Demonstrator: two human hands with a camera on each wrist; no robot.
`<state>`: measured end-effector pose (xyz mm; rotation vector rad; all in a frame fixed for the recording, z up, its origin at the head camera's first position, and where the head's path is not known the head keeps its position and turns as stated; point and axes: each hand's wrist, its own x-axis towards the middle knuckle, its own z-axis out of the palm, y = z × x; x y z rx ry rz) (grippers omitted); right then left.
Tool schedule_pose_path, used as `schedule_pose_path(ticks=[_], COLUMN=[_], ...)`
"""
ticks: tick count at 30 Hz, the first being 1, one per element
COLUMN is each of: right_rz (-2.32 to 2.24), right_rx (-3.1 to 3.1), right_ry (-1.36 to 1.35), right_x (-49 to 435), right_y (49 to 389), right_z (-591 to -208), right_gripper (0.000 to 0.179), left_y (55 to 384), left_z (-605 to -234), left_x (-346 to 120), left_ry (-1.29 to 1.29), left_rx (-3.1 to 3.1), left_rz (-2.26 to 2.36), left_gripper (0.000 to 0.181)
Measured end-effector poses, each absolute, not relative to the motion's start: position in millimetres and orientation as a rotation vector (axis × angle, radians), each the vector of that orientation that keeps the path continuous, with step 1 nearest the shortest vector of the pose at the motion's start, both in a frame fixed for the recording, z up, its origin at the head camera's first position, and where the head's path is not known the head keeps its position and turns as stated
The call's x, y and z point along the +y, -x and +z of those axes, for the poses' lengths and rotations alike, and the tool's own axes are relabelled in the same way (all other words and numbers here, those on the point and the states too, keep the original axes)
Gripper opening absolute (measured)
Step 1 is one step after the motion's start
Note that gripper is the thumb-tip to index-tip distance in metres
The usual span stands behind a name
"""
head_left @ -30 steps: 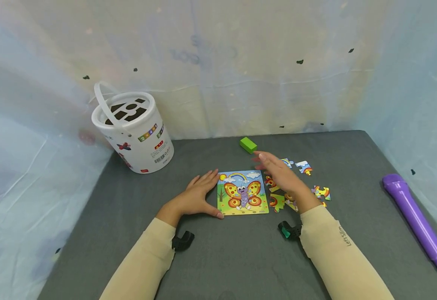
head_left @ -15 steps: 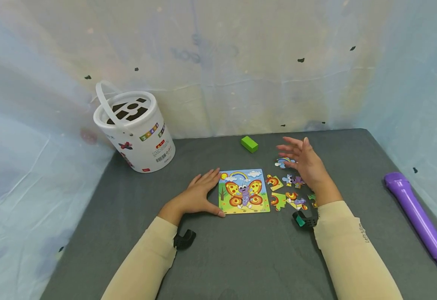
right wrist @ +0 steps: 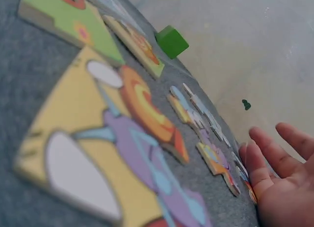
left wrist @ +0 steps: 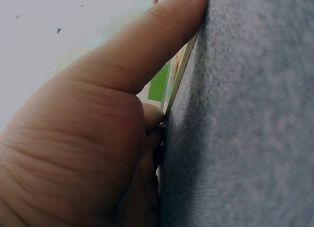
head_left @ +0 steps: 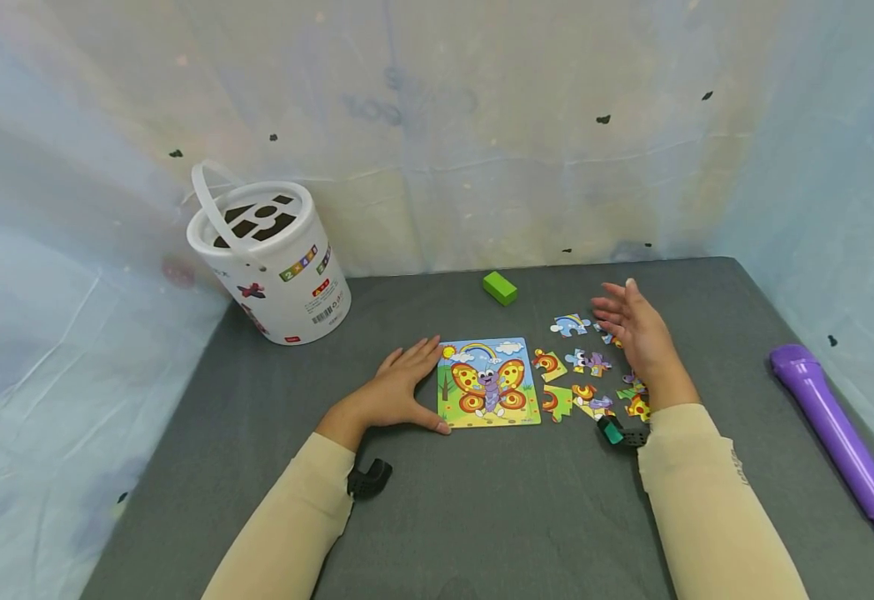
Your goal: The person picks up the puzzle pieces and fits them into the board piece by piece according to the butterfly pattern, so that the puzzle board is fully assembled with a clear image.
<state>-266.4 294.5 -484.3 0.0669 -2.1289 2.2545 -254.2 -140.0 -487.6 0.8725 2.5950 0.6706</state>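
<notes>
My left hand lies against the left edge of a square butterfly picture board, fingers spread and thumb at its lower left corner. Close up in the left wrist view, the thumb touches the board's edge. My right hand hovers palm inward by the far right loose pieces, its fingers relaxed and holding nothing. Several jigsaw pieces lie between that hand and the board: a rainbow piece, a purple piece and a green corner piece among them. The right hand hides parts of some pieces.
Behind the board lies a green block. A white bucket with a shape-sorter lid and handle stands at the back left. On the right rests a purple microphone-shaped tube. Pale sheeting rises behind the grey table.
My right hand has moved from beside the board's upper right corner to the right, uncovering more pieces. The left hand stays at the board's left edge.
</notes>
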Motion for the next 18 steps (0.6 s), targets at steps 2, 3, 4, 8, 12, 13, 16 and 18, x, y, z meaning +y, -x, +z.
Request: schedule_pose_path(ticks=[2,3,4,8,12,13,16,18], right_rz=[2.139,2.058,1.956,1.569,1.309,1.267,1.189,1.191], right_rx=[-2.295,-2.390,-2.494,-2.788,-2.909,-2.923,-2.942,-2.938], right_ry=[-0.006,0.008,0.017,-0.033,-0.089,-0.095,-0.105,-0.093], right_x=[294.7,294.6,294.0,290.4,286.2,284.9,281.3,278.9], right_y=[268.2,269.2,270.2,273.3,275.8,276.1,276.5,276.2], right_z=[-485.3,-485.9,-486.3,-487.5,-488.6,-488.6,-488.7,-488.4], right_gripper=[0.085,0.086,0.087,0.087,0.078,0.074,0.061,0.052], left_y=[254.1,254.1,254.0,254.3,255.0,254.9,255.0,254.8], left_z=[-487.2,-486.9,-486.6,-486.8,-489.0,-489.0,-489.3,-489.1], left_x=[-140.0,-140.0,-140.0,-140.0,-140.0,-140.1,-140.2,-140.2], left_ry=[-0.874,-0.875,-0.876,-0.880,-0.885,-0.884,-0.881,-0.878], left_rx=[2.595,2.594,2.593,2.591,2.593,2.594,2.598,2.599], left_rz=[0.672,0.676,0.679,0.686,0.678,0.676,0.671,0.666], left_gripper=[0.138,0.138,0.138,0.138,0.138,0.138,0.138,0.138])
